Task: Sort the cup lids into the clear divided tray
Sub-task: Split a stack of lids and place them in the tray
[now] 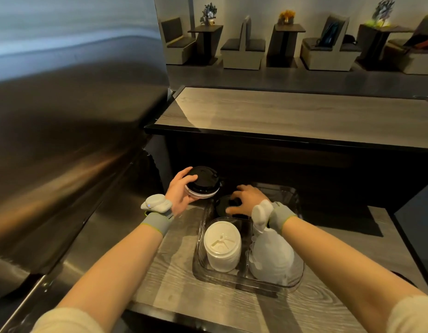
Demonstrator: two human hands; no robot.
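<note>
Where left grip (181, 191) curls, black lids (203, 183) sit.

Left hand (178, 193), right hand (246, 200) ungloved. Grey wristbands (157, 223), yellow-green edging. White pod devices (155, 203) at wrists, left one blue-lit. Cream sleeves (71, 320).

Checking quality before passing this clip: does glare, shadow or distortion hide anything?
Head view: wide-angle distortion bends the steel panel, which shows glare; the clear tray is shadowed at its far end, so the black lid under the right hand barely shows; the white lid stack is well lit.
</note>
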